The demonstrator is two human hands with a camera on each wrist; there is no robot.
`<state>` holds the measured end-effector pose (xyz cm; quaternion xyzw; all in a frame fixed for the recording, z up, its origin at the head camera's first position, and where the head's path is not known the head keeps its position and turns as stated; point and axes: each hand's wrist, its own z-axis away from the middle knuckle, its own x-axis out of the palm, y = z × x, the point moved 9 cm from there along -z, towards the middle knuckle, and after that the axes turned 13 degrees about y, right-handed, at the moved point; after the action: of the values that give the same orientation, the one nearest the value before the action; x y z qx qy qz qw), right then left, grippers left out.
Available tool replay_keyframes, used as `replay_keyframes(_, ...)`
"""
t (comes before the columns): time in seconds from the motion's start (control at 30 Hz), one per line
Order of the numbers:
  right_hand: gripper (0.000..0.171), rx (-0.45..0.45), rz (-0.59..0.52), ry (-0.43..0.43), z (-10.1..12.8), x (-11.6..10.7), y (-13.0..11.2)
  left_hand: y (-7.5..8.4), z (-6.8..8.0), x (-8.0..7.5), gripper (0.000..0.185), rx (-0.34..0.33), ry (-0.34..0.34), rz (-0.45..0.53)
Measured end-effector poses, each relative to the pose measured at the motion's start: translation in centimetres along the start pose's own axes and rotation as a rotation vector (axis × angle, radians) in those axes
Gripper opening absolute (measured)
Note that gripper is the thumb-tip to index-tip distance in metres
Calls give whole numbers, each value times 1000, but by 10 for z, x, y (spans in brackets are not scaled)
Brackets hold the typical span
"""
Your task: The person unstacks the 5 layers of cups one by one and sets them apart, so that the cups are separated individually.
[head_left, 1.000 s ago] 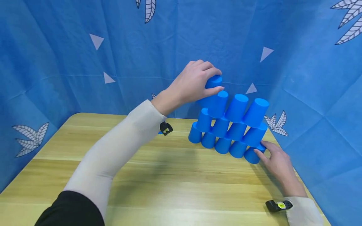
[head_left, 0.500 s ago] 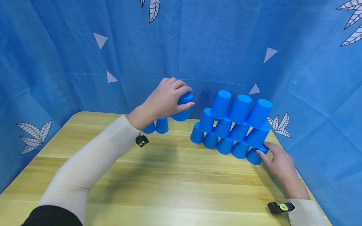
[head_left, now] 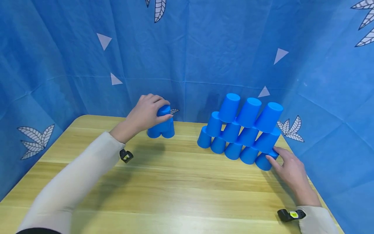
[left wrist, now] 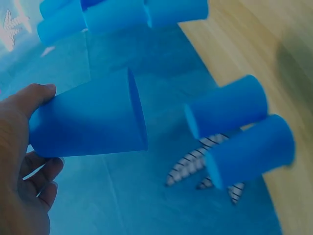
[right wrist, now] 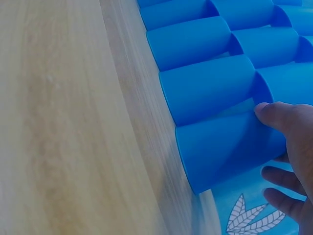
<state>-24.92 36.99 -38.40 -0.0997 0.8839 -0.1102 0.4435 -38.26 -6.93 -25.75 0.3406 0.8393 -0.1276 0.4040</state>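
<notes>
My left hand (head_left: 146,112) holds an upside-down blue cup (left wrist: 88,117) by its closed end, thumb on one side and fingers on the other. In the left wrist view two more blue cups (left wrist: 252,152) stand side by side on the table, apart from the held one. At the right, a stepped wall of upside-down blue cups (head_left: 248,136) rises in three rows, with three cups in the top row. My right hand (head_left: 290,169) grips the end cup (right wrist: 227,147) of its bottom row, near the closed end; part of that grip is hidden behind the cup.
A wooden table (head_left: 175,191) carries all the cups. Blue cloth (head_left: 187,48) with leaf and triangle prints hangs close behind it and along the right side. The stacked wall stands near the table's right edge.
My left hand has carried its cup left and down, from beside the wall's top row to over the two separate cups. My right hand stays at the end cup.
</notes>
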Motion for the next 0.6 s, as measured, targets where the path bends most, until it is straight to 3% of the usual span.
replay_keyframes(0.13,55,4,7,-3,0,1,1,-18,15,4,52,-66,-46,-29)
replay_keyframes(0.6,53,-8,-7,20,-2,0,1,-73,60,22,51,-190,-92,-70)
